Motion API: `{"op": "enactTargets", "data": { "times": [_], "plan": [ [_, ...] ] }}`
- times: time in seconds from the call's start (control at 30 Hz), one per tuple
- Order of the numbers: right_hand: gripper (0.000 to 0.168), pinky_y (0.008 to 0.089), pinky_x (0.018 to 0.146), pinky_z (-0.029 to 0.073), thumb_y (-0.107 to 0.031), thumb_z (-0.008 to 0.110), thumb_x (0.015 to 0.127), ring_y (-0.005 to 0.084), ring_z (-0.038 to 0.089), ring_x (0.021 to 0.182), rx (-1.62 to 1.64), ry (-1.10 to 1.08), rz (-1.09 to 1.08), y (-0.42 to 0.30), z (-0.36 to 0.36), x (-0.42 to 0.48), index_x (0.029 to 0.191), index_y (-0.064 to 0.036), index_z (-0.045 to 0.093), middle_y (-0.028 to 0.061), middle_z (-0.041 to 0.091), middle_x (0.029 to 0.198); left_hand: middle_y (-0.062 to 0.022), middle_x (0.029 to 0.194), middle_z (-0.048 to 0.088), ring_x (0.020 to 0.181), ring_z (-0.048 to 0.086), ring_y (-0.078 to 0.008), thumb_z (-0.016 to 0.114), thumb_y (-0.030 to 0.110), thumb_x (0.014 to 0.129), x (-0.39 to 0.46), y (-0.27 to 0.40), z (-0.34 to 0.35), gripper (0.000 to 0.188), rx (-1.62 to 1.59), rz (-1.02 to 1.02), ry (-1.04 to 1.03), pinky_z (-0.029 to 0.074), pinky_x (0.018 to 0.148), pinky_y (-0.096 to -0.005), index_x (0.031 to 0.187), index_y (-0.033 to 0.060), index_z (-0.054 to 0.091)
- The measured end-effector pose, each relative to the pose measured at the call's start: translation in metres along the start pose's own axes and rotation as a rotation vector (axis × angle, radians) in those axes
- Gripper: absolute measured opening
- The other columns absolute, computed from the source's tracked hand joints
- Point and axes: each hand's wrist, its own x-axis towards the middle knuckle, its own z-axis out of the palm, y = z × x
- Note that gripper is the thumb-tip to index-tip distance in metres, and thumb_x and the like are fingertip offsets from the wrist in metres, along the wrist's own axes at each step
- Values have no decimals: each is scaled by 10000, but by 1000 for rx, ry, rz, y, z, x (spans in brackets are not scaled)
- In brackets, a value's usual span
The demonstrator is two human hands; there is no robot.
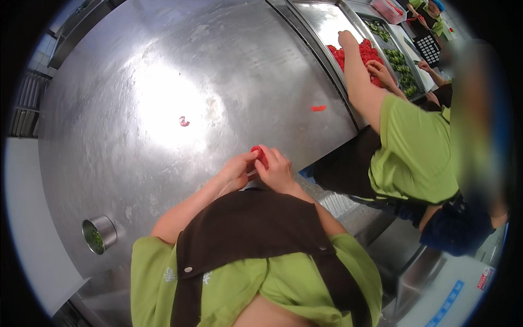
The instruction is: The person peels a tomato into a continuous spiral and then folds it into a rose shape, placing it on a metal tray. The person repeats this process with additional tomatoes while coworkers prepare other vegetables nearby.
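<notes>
Near the front edge of the stainless steel table [261, 81], my left hand [237, 169] and my right hand [276, 167] meet. Between their fingers they hold a red piece of food [260, 156], perhaps a pepper; the fingers cover part of it. A small reddish scrap [184, 122] lies on the metal beyond my left hand. Farther right lies an orange-red strip [318, 108].
A steel cup with chopped greens [97, 239] stands at the lower left. On my right a co-worker's arms [359, 77] reach over a tray of red pieces [369, 53]. Beyond are a tray of green slices [402, 69], a plastic tub [388, 11] and other people.
</notes>
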Motion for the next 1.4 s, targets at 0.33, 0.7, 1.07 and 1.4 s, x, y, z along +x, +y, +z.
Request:
{"op": "enactTargets", "data": {
  "times": [0.33, 0.7, 1.07, 1.4],
  "plan": [
    [318, 358, 609, 490, -143, 667, 703, 292, 596, 715, 166, -188, -151, 0, -18, 5, 1000, -76, 576, 110, 589, 854, -21, 820, 607, 766, 554, -113, 626, 166, 763, -2, 36, -13, 153, 716, -30, -116, 428, 702, -278, 866, 57, 596],
    [194, 361, 700, 494, -84, 599, 776, 339, 596, 832, 370, -196, 115, 8, -17, -1, 958, -16, 584, 155, 606, 948, -45, 797, 630, 682, 590, -128, 629, 180, 818, 8, 30, -27, 138, 467, -68, -111, 477, 647, -265, 860, 52, 599],
    [327, 398, 663, 486, -160, 649, 717, 313, 576, 797, -3, -59, 127, -5, 5, -1, 1010, -63, 541, 120, 560, 896, -64, 956, 586, 907, 536, -193, 506, 195, 876, 5, -1, 2, 218, 87, 31, 100, 397, 854, -399, 1041, 58, 547],
    [318, 372, 666, 487, -131, 666, 676, 296, 584, 820, 15, -118, -79, 4, -3, -4, 972, -83, 562, 111, 573, 899, -29, 891, 599, 816, 550, -129, 610, 195, 759, 6, 33, -10, 259, 881, 11, -53, 428, 730, -308, 976, 59, 574]
  ]
}}
